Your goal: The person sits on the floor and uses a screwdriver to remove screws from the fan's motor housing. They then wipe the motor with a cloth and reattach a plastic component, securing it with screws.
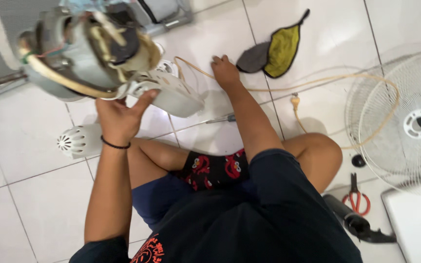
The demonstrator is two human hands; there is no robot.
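The left hand [120,119] grips the fan motor housing [88,51] from below, lifted above the tiled floor [35,146] (blurred); the right hand [224,70] rests fingers-down on the floor, touching the cream cord [269,89], well apart from the housing.

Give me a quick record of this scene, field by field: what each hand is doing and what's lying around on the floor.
Setting: person seated on white tile floor
Left hand: holds up the fan motor unit, housing off, wiring exposed
Right hand: pressed on the floor beside the cream power cord
Between the hands: screwdriver on the tiles
Far right: white fan grille, red-handled pliers
Near left knee: white vented cover
Top: yellow-and-grey pouch
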